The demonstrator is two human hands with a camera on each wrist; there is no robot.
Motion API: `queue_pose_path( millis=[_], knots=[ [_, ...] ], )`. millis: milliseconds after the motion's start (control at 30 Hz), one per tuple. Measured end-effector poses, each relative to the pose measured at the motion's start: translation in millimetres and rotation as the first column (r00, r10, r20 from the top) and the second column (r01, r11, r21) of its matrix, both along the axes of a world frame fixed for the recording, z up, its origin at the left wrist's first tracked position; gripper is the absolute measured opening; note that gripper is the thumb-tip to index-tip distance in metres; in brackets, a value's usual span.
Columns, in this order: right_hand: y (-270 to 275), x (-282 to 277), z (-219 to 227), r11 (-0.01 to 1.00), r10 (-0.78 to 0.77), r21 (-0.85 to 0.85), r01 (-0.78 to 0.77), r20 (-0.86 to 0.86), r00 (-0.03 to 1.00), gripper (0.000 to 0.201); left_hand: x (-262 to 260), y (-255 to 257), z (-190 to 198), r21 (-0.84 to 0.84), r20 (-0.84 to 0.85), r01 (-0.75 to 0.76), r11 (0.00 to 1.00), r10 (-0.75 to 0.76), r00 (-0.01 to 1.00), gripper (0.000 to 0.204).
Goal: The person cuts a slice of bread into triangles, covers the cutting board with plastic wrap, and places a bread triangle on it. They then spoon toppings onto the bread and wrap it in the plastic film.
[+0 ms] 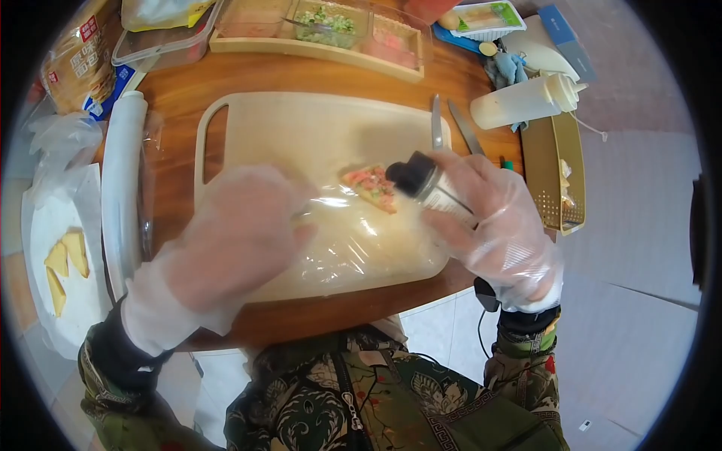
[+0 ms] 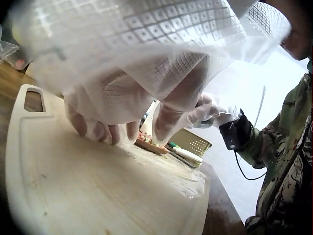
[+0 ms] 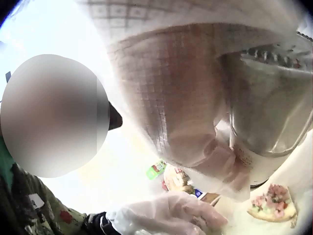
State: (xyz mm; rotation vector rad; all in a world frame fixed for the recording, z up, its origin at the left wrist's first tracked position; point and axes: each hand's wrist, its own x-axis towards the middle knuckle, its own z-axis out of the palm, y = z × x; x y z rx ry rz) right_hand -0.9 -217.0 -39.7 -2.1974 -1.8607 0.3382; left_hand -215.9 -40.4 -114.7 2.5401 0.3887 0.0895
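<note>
My right hand [image 1: 500,225], in a clear plastic glove, grips a glass seasoning bottle [image 1: 445,197] with a black cap. The bottle is tipped sideways, its cap beside a triangular slice of bread [image 1: 370,188] topped with chopped pink and green bits. Under the slice is clear plastic film [image 1: 338,259], spread over a cream cutting board [image 1: 278,124]. Over the board's left part is my gloved left hand [image 1: 237,233], blurred in the head view. The left wrist view shows its fingers [image 2: 115,133] pointing down close to the film, holding nothing visible.
Two knives [image 1: 436,124] lie at the board's far right, near a squeeze bottle [image 1: 519,101] and a gold basket [image 1: 553,173]. A divided topping box [image 1: 316,37] stands behind. Leftward are a film roll [image 1: 124,188], bagged bread [image 1: 79,64] and a tray [image 1: 41,263] with bread triangles.
</note>
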Motion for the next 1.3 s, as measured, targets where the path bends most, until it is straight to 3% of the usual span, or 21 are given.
queue_pose_path(
  millis=[67,167,267,333,567,733,767,900,967,1067,1100,1233,1300],
  knots=[
    [-2.1,0.4,2.5,0.999,-0.025,0.039,0.027,-0.039,0.999,0.049,1.3,-0.4,0.6,0.011,0.022,0.006,1.0,-0.006,1.0,0.036],
    [-2.8,-2.0,3.9,1.0,-0.003,0.017,0.002,0.061,0.998,0.049,1.1,0.0,1.4,0.0,0.002,0.0,1.0,0.0,1.0,0.036],
    [-0.3,-3.9,5.2,0.999,-0.024,0.032,0.025,-0.015,1.0,0.05,-0.4,-0.2,-0.1,0.0,0.013,-0.003,1.0,0.004,1.0,0.036],
    [2.6,-3.5,-3.6,0.999,0.038,-0.04,-0.036,0.052,0.998,0.051,-0.9,-1.0,0.9,0.008,0.023,0.003,1.0,-0.003,1.0,0.036],
    [-0.2,-2.8,3.8,0.997,-0.07,-0.02,0.071,0.02,0.997,0.045,1.5,1.0,3.9,-0.003,-0.006,0.001,1.0,-0.001,1.0,0.036],
    [0.6,-4.8,-12.0,0.996,-0.009,-0.086,0.014,0.06,0.998,0.049,3.1,-0.1,9.2,-0.049,-0.079,-0.032,0.998,0.028,0.996,0.035],
    [1.4,-4.3,-7.1,0.991,-0.078,-0.113,0.073,-0.043,0.996,0.048,2.6,0.6,8.5,-0.049,-0.079,-0.035,0.998,0.031,0.996,0.035],
    [-1.3,-4.2,5.2,0.993,-0.102,-0.057,0.103,0.02,0.995,0.045,3.2,0.5,7.9,-0.048,-0.06,-0.017,0.999,0.014,0.998,0.035],
    [0.2,-6.1,0.1,1.0,0.009,0.024,-0.009,-0.001,1.0,0.044,3.9,0.6,8.4,-0.048,-0.067,-0.016,0.999,0.013,0.998,0.035],
    [-3.5,-2.8,-21.2,1.0,-0.013,0.002,0.013,-0.09,0.996,0.045,8.1,0.5,12.2,-0.028,-0.109,-0.027,0.999,0.024,0.994,0.036],
    [-1.5,-6.0,-6.4,0.994,-0.085,-0.069,0.082,-0.036,0.996,0.045,8.0,1.0,13.4,-0.04,-0.139,-0.039,0.998,0.033,0.99,0.036],
    [-5.0,-5.1,1.1,0.993,-0.116,-0.012,0.116,-0.027,0.993,0.045,9.6,0.6,16.2,-0.056,-0.155,-0.032,0.998,0.023,0.988,0.035],
    [-9.1,-2.1,-11.4,0.997,0.02,-0.079,-0.013,0.089,0.996,0.047,9.0,-0.4,16.4,-0.039,-0.144,-0.032,0.999,0.026,0.989,0.035]
  ],
)
